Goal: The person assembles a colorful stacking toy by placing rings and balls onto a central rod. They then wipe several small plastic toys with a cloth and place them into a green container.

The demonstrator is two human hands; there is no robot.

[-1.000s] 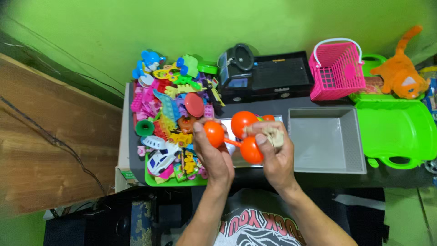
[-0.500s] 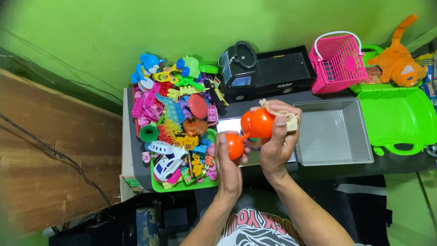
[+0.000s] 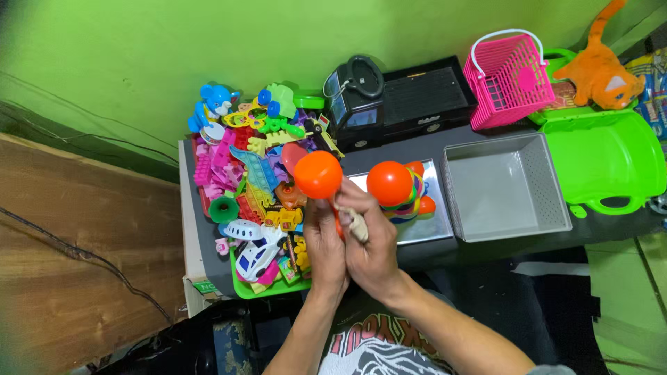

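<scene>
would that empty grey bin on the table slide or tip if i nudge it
The grey bin looks like thin, empty plastic, so probably light and easy to slide. Its wide flat base and low walls suggest it would not tip. It appears rigid rather than floppy.

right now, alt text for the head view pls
Both hands, left hand and right hand, grip an orange plastic ball-ended toy over a dark table. Left lies a green tray heaped with colourful plastic toys; right sit an empty grey plastic bin and a pink basket.
</scene>
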